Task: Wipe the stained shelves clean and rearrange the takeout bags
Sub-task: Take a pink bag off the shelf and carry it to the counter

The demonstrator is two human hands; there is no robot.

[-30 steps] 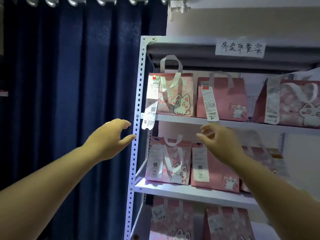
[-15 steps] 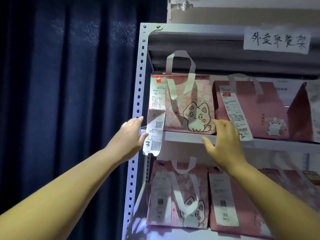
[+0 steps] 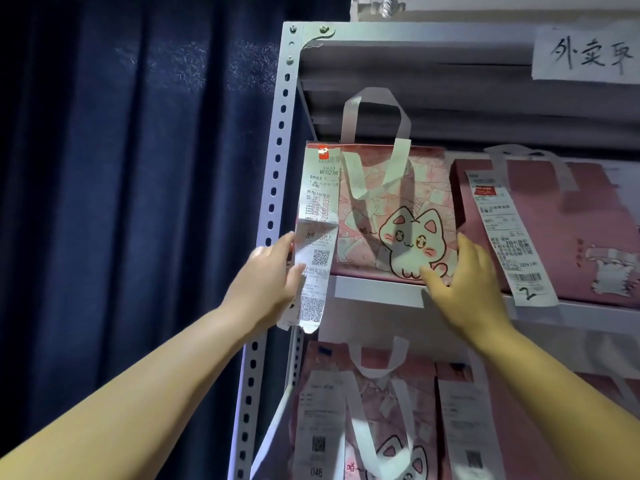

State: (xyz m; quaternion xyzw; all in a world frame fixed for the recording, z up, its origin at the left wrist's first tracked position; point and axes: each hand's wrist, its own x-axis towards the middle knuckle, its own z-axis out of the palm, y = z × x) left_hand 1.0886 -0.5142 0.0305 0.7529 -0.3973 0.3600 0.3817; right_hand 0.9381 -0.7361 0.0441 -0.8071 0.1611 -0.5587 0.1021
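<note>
A pink takeout bag with a cat drawing [image 3: 391, 209] stands at the left end of the upper white shelf [image 3: 377, 291], its white handles up. A long receipt [image 3: 317, 237] hangs from its left edge. My left hand [image 3: 270, 282] holds the bag's left side at the receipt, thumb over the paper. My right hand [image 3: 464, 275] grips the bag's lower right corner, thumb on the front. A second pink bag [image 3: 568, 223] with a receipt marked 2 stands right of it.
The perforated metal upright [image 3: 273, 188] of the rack runs beside my left hand. A dark blue curtain [image 3: 138, 202] hangs on the left. More pink bags [image 3: 367, 417] fill the shelf below. A handwritten paper label [image 3: 588, 57] is stuck at the top right.
Both hands moved up and inward onto the cat bag: left hand now on its left side and receipt, right hand on its lower right corner. The view came closer to the shelf.
</note>
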